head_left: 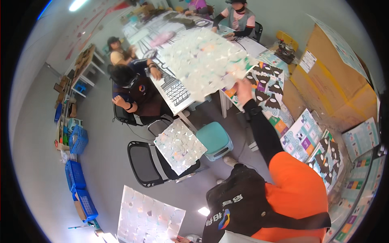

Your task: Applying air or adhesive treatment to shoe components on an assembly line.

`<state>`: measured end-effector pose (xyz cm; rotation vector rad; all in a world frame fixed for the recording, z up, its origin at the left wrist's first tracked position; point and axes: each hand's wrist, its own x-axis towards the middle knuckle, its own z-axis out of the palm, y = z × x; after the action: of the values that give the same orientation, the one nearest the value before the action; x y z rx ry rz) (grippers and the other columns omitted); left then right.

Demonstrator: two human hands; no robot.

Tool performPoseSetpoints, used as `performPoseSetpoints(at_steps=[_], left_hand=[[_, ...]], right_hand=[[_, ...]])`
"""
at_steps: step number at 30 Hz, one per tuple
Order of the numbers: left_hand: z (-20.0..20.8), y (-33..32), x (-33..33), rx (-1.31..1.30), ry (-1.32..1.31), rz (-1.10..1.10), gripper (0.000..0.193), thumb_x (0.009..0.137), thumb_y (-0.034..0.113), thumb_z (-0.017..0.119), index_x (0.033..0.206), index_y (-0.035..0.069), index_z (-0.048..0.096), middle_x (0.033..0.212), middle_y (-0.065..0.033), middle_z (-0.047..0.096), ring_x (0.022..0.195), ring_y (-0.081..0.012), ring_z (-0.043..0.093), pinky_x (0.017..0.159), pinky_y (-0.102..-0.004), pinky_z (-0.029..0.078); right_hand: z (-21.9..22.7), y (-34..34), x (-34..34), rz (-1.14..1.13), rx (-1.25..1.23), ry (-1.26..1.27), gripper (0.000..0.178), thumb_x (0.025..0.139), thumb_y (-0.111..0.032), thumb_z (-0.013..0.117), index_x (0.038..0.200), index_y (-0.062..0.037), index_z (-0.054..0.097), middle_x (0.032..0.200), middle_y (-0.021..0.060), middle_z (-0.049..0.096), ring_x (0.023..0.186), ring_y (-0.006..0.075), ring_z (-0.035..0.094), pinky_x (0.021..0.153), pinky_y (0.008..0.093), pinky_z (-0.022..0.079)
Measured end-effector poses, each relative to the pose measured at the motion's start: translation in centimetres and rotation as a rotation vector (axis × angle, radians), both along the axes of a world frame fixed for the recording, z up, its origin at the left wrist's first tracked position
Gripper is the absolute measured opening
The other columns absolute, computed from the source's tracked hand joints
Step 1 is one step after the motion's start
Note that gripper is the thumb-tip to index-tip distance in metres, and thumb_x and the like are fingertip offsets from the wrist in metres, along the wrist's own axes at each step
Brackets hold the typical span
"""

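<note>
My right hand (244, 92) reaches forward and grips the near right corner of a large pale sheet (204, 60), which is covered in whitish, shiny patches and slightly blurred. The sheet is over the right end of the long table. Low in the view, my left hand (181, 239) shows only in part, closed on the edge of a second pale patched sheet (150, 214) held out to the left. Another sheet of the same sort (180, 146) lies on the seat of a black folding chair (144, 164). Printed sheets with dark mask shapes (273, 87) lie beside my right hand.
A turquoise stool (213, 139) stands between chair and table. One person (129, 83) sits at the table's left side, another (239, 20) at its far right. A large cardboard box (324, 77) and printed boards (302, 133) fill the right. Blue baskets (75, 174) line the left wall.
</note>
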<state>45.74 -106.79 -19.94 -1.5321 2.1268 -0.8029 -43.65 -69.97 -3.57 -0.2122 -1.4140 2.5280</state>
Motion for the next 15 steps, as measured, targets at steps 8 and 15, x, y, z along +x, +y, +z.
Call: performPoseSetpoints(at_steps=[8, 15], left_hand=[[-2.0, 1.3, -17.4, 0.096, 0.244, 0.065, 0.060, 0.094, 0.046, 0.053, 0.137, 0.005, 0.047, 0.140, -0.0171, 0.047, 0.130, -0.0236, 0.039, 0.113, -0.0375, 0.022], [-1.8, -7.0, -33.6, 0.317, 0.737, -0.050, 0.053, 0.095, 0.041, 0.051, 0.132, 0.002, 0.049, 0.133, -0.0147, 0.051, 0.120, -0.0247, 0.046, 0.105, -0.0374, 0.032]], right_hand=[[-10.5, -17.8, -13.8, -0.081, -0.080, -0.189, 0.029, 0.090, -0.001, 0.044, 0.117, 0.0022, 0.054, 0.097, 0.0115, 0.062, 0.077, 0.0184, 0.064, 0.062, 0.0302, 0.056], [-11.2, -32.7, -25.5, 0.220, -0.367, -0.404, 0.056, 0.096, -0.023, 0.058, 0.139, -0.0035, 0.029, 0.125, 0.0223, 0.051, 0.110, 0.0361, 0.058, 0.082, 0.0427, 0.055]])
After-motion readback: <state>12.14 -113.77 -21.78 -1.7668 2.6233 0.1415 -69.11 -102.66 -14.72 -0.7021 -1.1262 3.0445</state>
